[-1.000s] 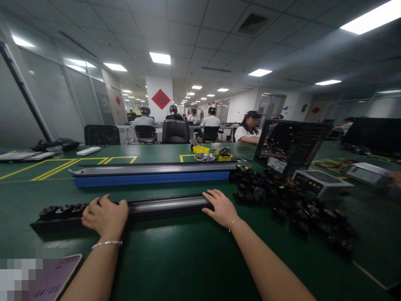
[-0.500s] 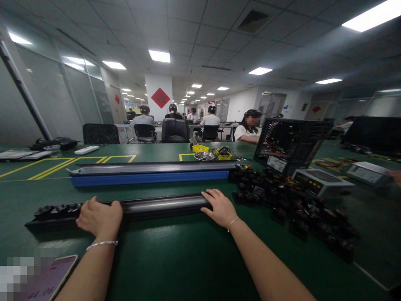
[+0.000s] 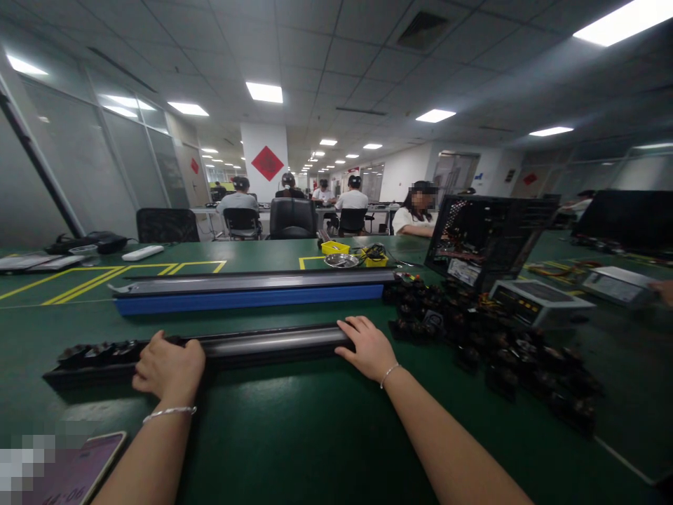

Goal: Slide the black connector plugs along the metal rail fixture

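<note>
- One black rail point(image 3: 273, 342) is lying on the green table point(image 3: 294, 435);
- the left hand point(image 3: 169, 366) is curling over it beside dark parts point(image 3: 97, 353) (grip unclear);
- the right hand point(image 3: 368, 351) is grasping its right end.

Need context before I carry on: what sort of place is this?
Probably an electronics assembly or training workshop: an open computer case stands on the green worktop, a boxy metal unit like a power supply sits beside it, and people sit at benches further back.
</note>
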A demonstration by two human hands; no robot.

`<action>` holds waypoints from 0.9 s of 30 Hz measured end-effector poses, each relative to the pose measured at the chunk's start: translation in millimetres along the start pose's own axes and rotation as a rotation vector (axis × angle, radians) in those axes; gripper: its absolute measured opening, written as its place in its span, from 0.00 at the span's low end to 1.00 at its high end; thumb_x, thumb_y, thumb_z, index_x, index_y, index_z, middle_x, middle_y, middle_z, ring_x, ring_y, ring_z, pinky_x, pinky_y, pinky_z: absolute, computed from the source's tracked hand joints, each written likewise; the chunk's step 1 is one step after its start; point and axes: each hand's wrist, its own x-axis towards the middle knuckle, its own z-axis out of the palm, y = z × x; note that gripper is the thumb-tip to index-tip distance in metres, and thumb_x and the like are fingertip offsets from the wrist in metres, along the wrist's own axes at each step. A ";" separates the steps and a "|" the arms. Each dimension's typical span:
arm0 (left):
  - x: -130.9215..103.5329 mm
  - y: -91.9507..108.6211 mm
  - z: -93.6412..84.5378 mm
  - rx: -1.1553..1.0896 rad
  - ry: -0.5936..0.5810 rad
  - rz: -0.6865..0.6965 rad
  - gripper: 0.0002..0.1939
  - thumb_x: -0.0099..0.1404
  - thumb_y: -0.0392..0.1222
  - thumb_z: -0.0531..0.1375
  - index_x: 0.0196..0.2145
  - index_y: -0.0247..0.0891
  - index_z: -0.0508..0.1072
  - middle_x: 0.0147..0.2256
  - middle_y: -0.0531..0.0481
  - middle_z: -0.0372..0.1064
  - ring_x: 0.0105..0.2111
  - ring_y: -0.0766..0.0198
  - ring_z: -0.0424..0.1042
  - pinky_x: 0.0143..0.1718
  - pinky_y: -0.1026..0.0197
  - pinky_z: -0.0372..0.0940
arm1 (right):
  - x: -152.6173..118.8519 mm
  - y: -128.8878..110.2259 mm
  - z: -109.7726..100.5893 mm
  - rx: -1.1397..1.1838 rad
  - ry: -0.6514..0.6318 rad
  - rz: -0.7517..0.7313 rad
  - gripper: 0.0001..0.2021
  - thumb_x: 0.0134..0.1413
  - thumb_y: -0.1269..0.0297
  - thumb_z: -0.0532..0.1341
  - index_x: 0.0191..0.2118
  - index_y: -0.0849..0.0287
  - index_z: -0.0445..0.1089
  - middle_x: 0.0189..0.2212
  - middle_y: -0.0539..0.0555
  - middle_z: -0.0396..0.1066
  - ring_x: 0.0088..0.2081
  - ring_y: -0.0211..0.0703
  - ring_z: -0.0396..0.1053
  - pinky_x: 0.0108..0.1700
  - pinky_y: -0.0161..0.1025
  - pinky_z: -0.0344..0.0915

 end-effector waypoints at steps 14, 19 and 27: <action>0.7 -1.0 0.0 0.036 -0.065 0.060 0.26 0.56 0.50 0.50 0.50 0.35 0.62 0.48 0.32 0.63 0.51 0.43 0.60 0.50 0.40 0.48 | 0.5 2.0 4.2 0.012 0.012 0.001 0.28 0.51 0.47 0.55 0.57 0.51 0.58 0.56 0.53 0.58 0.57 0.51 0.50 0.56 0.47 0.52; -3.8 4.4 -4.9 0.040 -0.092 0.048 0.26 0.56 0.51 0.50 0.49 0.34 0.62 0.48 0.32 0.64 0.51 0.44 0.60 0.52 0.41 0.47 | 0.9 3.7 5.5 0.016 0.016 -0.007 0.28 0.51 0.47 0.55 0.57 0.51 0.58 0.56 0.53 0.58 0.57 0.51 0.50 0.56 0.47 0.52; -1.6 3.1 -2.8 0.058 -0.096 0.055 0.26 0.54 0.50 0.51 0.49 0.35 0.63 0.47 0.35 0.65 0.50 0.45 0.62 0.52 0.43 0.48 | 1.0 5.5 9.7 0.025 0.069 -0.012 0.27 0.49 0.48 0.58 0.55 0.52 0.60 0.55 0.53 0.59 0.56 0.51 0.52 0.54 0.47 0.54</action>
